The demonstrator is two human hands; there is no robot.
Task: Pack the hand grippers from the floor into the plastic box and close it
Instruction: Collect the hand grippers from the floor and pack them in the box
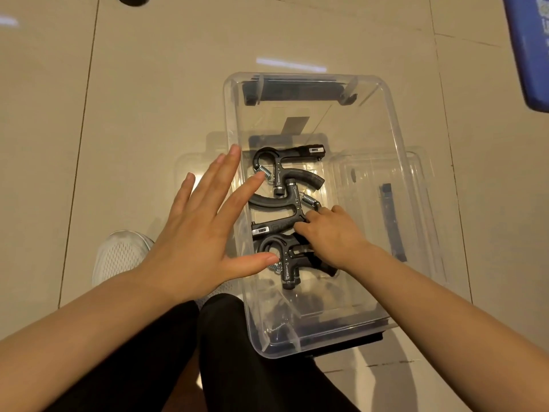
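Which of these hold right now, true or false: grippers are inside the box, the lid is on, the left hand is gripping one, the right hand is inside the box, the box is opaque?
1. Hand grippers lie inside the plastic box. True.
2. The lid is on the box. False: the box is open on top; a clear lid seems to lie beneath it.
3. The left hand grips a gripper. False: its fingers are spread, holding nothing.
4. The right hand is inside the box, on the grippers. True.
5. The box is opaque. False: it is see-through.
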